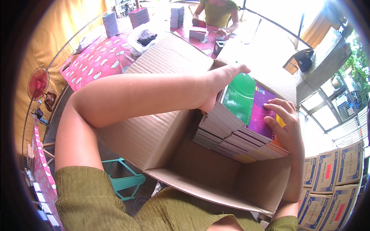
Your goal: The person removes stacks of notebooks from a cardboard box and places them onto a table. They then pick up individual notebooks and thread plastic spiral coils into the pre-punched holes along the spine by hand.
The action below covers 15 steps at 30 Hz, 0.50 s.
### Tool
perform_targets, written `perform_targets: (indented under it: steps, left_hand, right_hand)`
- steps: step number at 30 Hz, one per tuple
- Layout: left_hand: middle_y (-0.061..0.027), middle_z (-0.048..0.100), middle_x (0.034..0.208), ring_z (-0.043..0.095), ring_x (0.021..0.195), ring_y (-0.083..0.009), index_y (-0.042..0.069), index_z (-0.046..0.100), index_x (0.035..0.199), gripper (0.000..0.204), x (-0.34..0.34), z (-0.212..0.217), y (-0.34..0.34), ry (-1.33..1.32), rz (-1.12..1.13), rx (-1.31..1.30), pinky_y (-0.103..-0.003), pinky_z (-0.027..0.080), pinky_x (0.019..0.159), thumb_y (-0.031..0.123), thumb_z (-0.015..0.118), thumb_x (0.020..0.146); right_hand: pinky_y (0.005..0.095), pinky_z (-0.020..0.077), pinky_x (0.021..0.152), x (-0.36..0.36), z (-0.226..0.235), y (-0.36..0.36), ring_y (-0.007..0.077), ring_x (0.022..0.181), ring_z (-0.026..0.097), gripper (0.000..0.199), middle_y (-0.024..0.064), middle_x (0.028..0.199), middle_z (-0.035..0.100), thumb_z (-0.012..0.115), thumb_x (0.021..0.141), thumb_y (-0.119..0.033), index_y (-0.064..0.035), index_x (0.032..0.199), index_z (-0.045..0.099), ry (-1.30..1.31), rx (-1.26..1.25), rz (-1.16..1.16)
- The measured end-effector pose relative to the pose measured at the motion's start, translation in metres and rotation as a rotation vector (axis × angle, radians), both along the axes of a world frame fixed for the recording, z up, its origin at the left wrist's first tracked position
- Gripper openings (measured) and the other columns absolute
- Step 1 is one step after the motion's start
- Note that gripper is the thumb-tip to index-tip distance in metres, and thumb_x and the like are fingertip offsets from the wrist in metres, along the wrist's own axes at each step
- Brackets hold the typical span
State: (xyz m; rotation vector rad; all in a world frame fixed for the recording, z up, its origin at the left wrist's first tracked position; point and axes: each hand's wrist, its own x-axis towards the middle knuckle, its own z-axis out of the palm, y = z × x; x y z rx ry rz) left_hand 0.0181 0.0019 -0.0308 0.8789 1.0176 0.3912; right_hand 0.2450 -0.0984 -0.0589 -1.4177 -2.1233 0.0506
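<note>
A: What sits far left of the grips?
B: A red fan (38, 82) by the yellow wall, and a surface (98, 61) under a red patterned cloth, carrying piles of books (138, 16).

A: And the left hand?
B: The left hand (220, 82) reaches across the open box (154, 134). Its grip is flat, fingers pressed together against the far edge of the stack (241, 127), thumb side hidden behind the stack.

A: Where is the stack?
B: Inside the box, leaning in its far right corner, between the two grips. The top notebook has a green and purple cover.

A: The right hand?
B: The right hand (285, 123) lies on the stack's right side. Its grip is loosely curled, fingertips touching the purple cover, palm over the orange edge.

A: Beyond the right grip?
B: Stacked printed cartons (335, 181) lower right. Past the box, another person (217, 15) in a green top handles books at the surface.
</note>
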Motion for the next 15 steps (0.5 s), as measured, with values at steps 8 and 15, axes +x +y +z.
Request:
perform_targets:
  steps: [8, 15]
  left_hand:
    - [-0.0096, 0.065, 0.107, 0.062, 0.095, -0.0197, 0.01, 0.061, 0.111, 0.049, -0.005, -0.019, 0.002, -0.034, 0.068, -0.041, -0.037, 0.051, 0.085, 0.051, 0.058, 0.083]
    - [-0.017, 0.057, 0.122, 0.048, 0.116, -0.0334, 0.011, 0.057, 0.121, 0.067, -0.007, -0.027, 0.008, 0.202, -0.052, -0.151, -0.067, 0.032, 0.088, 0.061, 0.054, 0.078]
  right_hand:
    - [0.043, 0.0435, 0.094, -0.001, 0.001, 0.0, 0.0305, 0.11, 0.055, 0.031, 0.0117, 0.112, 0.064, 0.073, 0.081, -0.025, -0.0067, 0.106, 0.07, -0.01, 0.008, 0.004]
    - [0.043, 0.0437, 0.095, -0.003, 0.002, -0.002, 0.0308, 0.11, 0.054, 0.031, 0.0123, 0.112, 0.064, 0.073, 0.081, -0.023, -0.0061, 0.106, 0.069, -0.001, -0.001, -0.009]
